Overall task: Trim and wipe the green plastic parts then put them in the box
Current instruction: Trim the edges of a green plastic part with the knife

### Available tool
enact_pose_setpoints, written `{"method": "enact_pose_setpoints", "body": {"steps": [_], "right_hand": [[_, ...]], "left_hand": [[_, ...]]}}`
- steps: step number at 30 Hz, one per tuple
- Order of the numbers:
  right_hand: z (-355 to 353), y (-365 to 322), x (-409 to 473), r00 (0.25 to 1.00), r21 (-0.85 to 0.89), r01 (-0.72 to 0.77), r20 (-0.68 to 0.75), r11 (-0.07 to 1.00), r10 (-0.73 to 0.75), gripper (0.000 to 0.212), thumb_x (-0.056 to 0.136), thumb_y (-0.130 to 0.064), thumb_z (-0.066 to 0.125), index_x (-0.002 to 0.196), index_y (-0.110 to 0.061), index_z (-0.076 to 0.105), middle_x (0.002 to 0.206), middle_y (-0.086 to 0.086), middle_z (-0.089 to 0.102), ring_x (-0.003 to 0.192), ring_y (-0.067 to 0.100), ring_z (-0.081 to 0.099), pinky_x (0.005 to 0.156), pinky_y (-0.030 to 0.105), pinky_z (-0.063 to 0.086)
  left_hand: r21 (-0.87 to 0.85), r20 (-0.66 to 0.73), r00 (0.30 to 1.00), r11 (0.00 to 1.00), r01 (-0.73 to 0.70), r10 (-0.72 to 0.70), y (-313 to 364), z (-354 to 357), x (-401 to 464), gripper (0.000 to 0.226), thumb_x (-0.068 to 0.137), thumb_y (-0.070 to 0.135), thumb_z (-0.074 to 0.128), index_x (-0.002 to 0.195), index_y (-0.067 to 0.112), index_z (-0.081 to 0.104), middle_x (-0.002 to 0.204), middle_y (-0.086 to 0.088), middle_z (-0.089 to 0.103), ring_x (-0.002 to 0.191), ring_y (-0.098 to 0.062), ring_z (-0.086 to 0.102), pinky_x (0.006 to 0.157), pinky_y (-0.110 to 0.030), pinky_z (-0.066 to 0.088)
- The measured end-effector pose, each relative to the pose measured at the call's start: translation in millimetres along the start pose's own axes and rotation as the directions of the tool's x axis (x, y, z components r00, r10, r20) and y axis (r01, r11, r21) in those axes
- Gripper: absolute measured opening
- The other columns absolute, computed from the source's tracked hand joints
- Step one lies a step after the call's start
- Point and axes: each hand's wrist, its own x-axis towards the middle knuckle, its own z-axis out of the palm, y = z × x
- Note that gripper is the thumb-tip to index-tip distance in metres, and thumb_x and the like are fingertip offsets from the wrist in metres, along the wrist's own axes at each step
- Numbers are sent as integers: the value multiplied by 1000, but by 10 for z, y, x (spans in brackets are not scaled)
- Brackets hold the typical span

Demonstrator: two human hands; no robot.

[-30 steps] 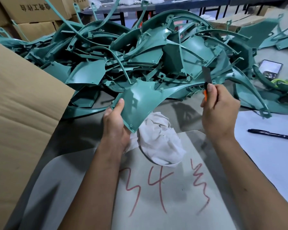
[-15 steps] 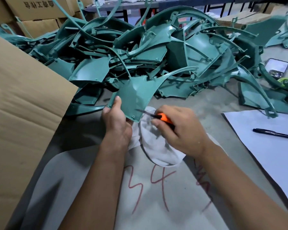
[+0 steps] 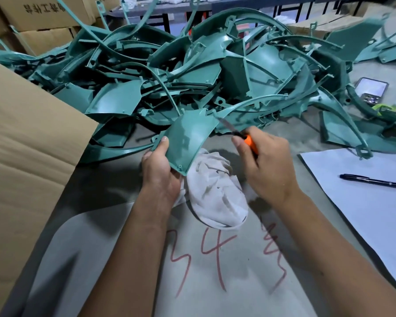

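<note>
One curved green plastic panel (image 3: 190, 136), gripped at its near left edge by my left hand (image 3: 160, 172), thumb on top. One orange-handled knife (image 3: 242, 138), my right hand (image 3: 268, 165) curled round it, blade at the panel's far right edge. One crumpled white cloth (image 3: 215, 195) beneath. One heap of green parts (image 3: 192, 72) beyond, uncounted. One cardboard box flap (image 3: 28, 145) left. One black pen (image 3: 375, 181) on one white sheet (image 3: 364, 202) right.

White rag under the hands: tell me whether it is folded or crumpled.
Crumpled. The white rag lies bunched in irregular creases on the table, partly under the held green plastic part.
</note>
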Motion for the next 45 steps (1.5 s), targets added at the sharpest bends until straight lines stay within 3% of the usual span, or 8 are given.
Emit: {"method": "enact_pose_setpoints", "body": {"steps": [6,10,16,23,31,36,39,45], "right_hand": [[-126,108,63,957,124,-207,-181,970,227,37,109,-23,56,73,-13,51,57,-8,45,52,9,42,50,19,28],[-206,228,94,904,198,-322,-225,926,363,47,109,-33,51,80,3,59,64,20,57,62,39,52,59,50,44],[-292,362,154,791,303,-468,-276,831,546,40,102,-48,50,74,-23,63,68,27,59,63,46,55,58,54,48],[-407,518,169,623,410,-619,-262,670,737,41,96,-51,50,76,-18,64,62,8,61,56,28,54,60,46,46],[-235,126,86,954,260,-221,-144,940,264,6,107,-14,53,104,-19,51,77,8,67,59,7,60,53,21,45],[-165,113,29,983,130,-183,-8,974,186,10,107,-18,56,101,-9,57,75,11,67,64,26,59,61,44,46],[-150,137,21,985,99,-173,38,980,170,14,107,-21,56,101,-9,59,75,11,67,66,29,60,63,49,47],[-109,155,25,977,-15,-206,62,979,206,18,108,-25,55,97,-12,60,73,8,67,64,27,60,62,46,49]], "left_hand": [[69,66,996,996,-56,51,-34,10,-100,34,107,15,51,132,-7,59,124,-30,68,115,-46,67,83,-49,62],[87,104,989,990,-115,106,12,-1,-153,34,107,16,51,134,-3,57,127,-31,65,119,-51,62,101,-65,50],[153,219,952,956,-250,214,108,-114,-158,38,109,24,46,141,5,56,131,-20,68,118,-35,68,93,-45,60],[82,289,885,911,-403,365,145,-189,-53,36,108,19,50,144,14,48,135,-11,67,118,-28,68,88,-45,60],[104,407,803,851,-514,435,95,-187,-21,35,97,-7,58,130,1,52,113,-13,73,103,-23,73,83,-32,60],[-115,457,770,888,-445,445,111,-91,11,37,62,-14,62,57,22,68,71,3,68,83,-16,68,99,-37,49],[-179,518,705,868,-464,484,117,-94,36,32,50,7,95,51,20,66,65,3,65,90,-20,68,97,-36,50],[-69,485,715,837,-543,504,64,-111,43,42,66,-17,53,50,20,66,62,1,63,94,-28,63,107,-53,45]]}}
